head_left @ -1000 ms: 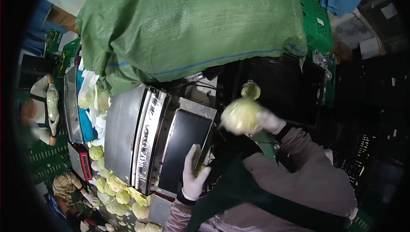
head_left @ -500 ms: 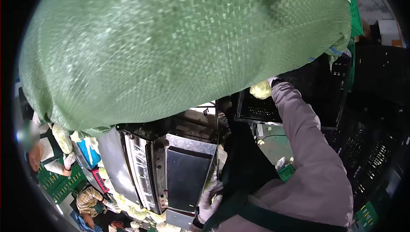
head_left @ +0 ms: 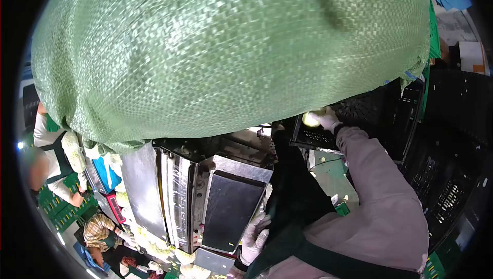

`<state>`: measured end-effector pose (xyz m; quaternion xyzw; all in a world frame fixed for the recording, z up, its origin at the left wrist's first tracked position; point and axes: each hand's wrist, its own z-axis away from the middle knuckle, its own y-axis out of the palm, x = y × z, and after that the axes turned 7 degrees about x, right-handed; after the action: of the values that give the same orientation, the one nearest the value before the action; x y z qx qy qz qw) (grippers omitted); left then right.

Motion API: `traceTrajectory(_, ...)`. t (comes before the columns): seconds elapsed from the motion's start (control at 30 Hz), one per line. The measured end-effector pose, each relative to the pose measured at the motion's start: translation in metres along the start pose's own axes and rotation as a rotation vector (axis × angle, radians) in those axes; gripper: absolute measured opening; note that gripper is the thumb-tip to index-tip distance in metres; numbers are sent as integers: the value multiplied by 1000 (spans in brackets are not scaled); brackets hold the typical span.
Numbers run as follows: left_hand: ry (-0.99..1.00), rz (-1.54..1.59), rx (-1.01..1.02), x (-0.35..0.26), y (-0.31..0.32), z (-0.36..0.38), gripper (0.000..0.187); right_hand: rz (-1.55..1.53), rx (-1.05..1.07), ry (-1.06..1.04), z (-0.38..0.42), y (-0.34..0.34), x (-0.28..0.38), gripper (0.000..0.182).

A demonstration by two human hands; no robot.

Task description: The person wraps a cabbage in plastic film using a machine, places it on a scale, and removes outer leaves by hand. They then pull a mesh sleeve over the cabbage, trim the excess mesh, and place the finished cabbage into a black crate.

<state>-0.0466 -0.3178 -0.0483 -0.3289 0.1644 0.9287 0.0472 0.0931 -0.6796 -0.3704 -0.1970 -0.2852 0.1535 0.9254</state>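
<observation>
My right hand (head_left: 327,119), in a pale glove, is closed around a pale yellow-green cabbage (head_left: 311,119) inside a black plastic crate (head_left: 377,105). The large green woven sack above partly covers the cabbage. My left hand (head_left: 253,239), also gloved, is beside the dark-topped metal machine (head_left: 231,209). Its fingers are loosely bent and apart, with nothing visible in them.
A bulging green woven sack (head_left: 221,58) fills the upper view. More black crates (head_left: 436,176) stand at right. Co-workers and cabbages (head_left: 159,248) are at lower left, with a wrapped cabbage (head_left: 73,151) near one person. Green crates (head_left: 64,207) stand beyond.
The view has shifted slightly, and more of my right hand shows from under the sack, still on the cabbage. My left hand stays beside the machine.
</observation>
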Motion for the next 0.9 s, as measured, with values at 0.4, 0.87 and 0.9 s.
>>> traceTrajectory(0.4,20,24,-75,11,2,1,46,2,-411,-184,-108,-26,-48,52)
traceTrajectory(0.87,350,68,-518,46,-26,94,47,1015,-153,-336,-55,-14,44,47)
traceTrajectory(0.9,354,61,-595,60,-33,115,47,841,-416,-969,-63,-5,38,37)
